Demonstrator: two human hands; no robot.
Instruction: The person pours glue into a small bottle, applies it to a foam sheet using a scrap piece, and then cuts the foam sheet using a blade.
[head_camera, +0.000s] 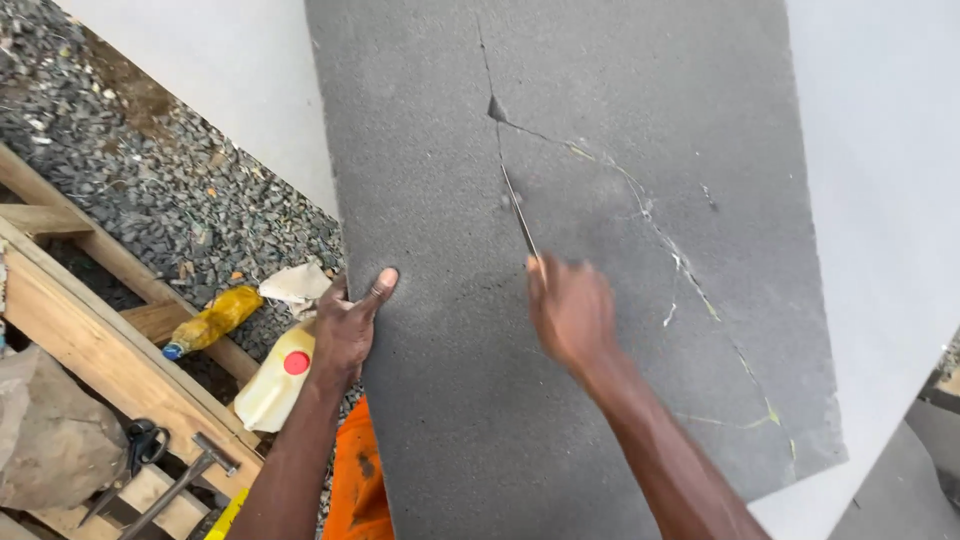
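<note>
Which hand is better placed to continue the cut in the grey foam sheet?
Right: the right hand holds the blade in the cut. The left hand grips the edge of the foam sheet.

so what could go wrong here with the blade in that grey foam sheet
1. The right hand is blurred in motion with the thin blade; a slip could send the blade off its line.
2. The left hand grips the foam sheet edge not far from the blade, so a slip might reach its fingers.
3. The sheet already shows cracks, so it may tear along them.
</note>
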